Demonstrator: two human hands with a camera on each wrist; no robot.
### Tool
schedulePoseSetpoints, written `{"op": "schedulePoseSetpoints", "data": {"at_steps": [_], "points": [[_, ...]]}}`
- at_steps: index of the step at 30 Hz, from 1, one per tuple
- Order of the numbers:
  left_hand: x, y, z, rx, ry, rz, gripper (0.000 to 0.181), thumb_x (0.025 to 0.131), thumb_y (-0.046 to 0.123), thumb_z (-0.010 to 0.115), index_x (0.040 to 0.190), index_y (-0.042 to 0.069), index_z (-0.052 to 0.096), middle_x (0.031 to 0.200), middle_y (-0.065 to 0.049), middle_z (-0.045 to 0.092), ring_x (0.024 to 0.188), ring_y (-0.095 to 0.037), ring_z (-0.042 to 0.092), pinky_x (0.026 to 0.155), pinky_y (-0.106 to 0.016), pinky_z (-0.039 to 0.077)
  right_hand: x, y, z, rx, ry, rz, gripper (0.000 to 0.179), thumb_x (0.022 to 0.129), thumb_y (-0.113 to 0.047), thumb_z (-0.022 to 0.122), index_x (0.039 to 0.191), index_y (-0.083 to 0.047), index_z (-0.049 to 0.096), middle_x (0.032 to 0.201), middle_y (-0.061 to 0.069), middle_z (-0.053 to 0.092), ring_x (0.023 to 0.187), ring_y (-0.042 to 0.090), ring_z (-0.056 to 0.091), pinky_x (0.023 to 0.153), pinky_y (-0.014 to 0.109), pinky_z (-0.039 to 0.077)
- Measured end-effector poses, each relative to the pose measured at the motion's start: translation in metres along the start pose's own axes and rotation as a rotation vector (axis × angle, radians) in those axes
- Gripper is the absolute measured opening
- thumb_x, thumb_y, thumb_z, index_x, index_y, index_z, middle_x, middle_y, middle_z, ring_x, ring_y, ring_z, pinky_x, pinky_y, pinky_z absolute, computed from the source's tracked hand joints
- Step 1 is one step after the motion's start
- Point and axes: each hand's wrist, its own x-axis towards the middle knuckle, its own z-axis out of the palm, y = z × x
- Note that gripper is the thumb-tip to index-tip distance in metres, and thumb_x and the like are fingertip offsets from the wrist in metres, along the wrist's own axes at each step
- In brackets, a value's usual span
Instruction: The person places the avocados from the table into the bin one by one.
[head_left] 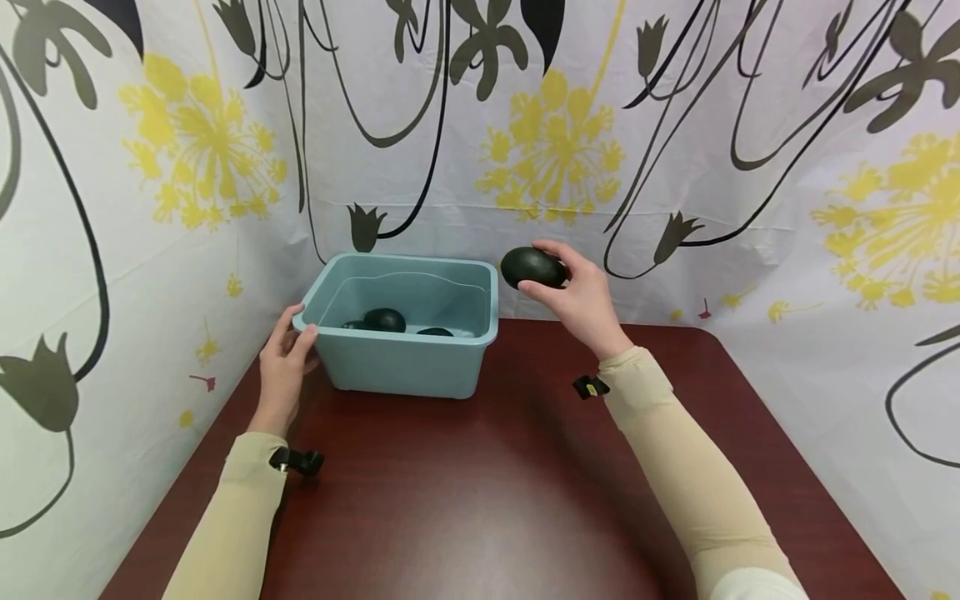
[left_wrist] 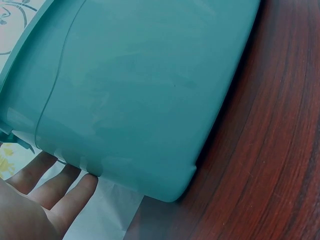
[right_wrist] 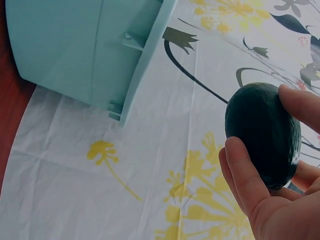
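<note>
My right hand [head_left: 573,292] holds a dark green avocado [head_left: 531,267] up in the air, just right of the blue-green plastic bin [head_left: 405,367]. In the right wrist view, the fingers and thumb wrap the avocado [right_wrist: 262,132] from its sides, and its skin looks bumpy and glossy. At the bin's front left corner, my left hand [head_left: 283,367] grips the rim. The left wrist view has its fingers [left_wrist: 75,197] against the bin's outer wall [left_wrist: 130,100]. Inside the bin lie more dark avocados [head_left: 385,320], partly hidden by the front wall.
The bin stands at the back left of a dark red-brown wooden table [head_left: 450,483]. Behind and at both sides hangs a white cloth [head_left: 420,175] printed with yellow flowers and grey stems. It comes close to the bin's back.
</note>
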Motion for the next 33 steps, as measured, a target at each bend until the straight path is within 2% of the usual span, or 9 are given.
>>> {"op": "schedulePoseSetpoints", "data": {"at_steps": [7, 18, 25, 33], "points": [[0.002, -0.002, -0.001, 0.001, -0.001, -0.001, 0.055, 0.1, 0.033, 0.065, 0.152, 0.031, 0.045, 0.152, -0.012, 0.043, 0.133, -0.031, 0.043, 0.101, -0.063, 0.04, 0.011, -0.008, 0.007, -0.006, -0.011, -0.019, 0.061, 0.082, -0.046, 0.083, 0.137, -0.044, 0.056, 0.128, -0.01, 0.059, 0.102, 0.013, 0.059, 0.079, 0.04, 0.052], [0.017, -0.029, -0.007, -0.008, 0.007, -0.02, 0.057, 0.098, 0.039, 0.066, 0.151, 0.038, 0.044, 0.153, -0.007, 0.042, 0.135, -0.027, 0.042, 0.102, -0.063, 0.039, 0.027, -0.014, 0.019, -0.015, -0.021, -0.031, 0.06, 0.081, -0.05, 0.082, 0.136, -0.047, 0.056, 0.129, -0.013, 0.058, 0.106, 0.011, 0.056, 0.08, 0.04, 0.052], [0.019, -0.031, -0.006, -0.012, 0.013, -0.014, 0.056, 0.099, 0.035, 0.065, 0.151, 0.037, 0.044, 0.152, -0.008, 0.043, 0.135, -0.027, 0.043, 0.102, -0.063, 0.04, 0.037, -0.017, 0.024, 0.005, -0.029, -0.074, 0.062, 0.083, -0.046, 0.082, 0.139, -0.038, 0.057, 0.129, -0.011, 0.059, 0.107, 0.011, 0.056, 0.083, 0.04, 0.05], [0.017, -0.03, -0.005, -0.007, 0.015, -0.006, 0.055, 0.098, 0.038, 0.066, 0.149, 0.039, 0.045, 0.153, -0.006, 0.042, 0.136, -0.027, 0.042, 0.102, -0.063, 0.04, 0.047, -0.024, 0.031, 0.011, -0.043, -0.05, 0.059, 0.083, -0.047, 0.082, 0.137, -0.045, 0.056, 0.129, -0.013, 0.059, 0.104, 0.01, 0.057, 0.083, 0.038, 0.051]]}}
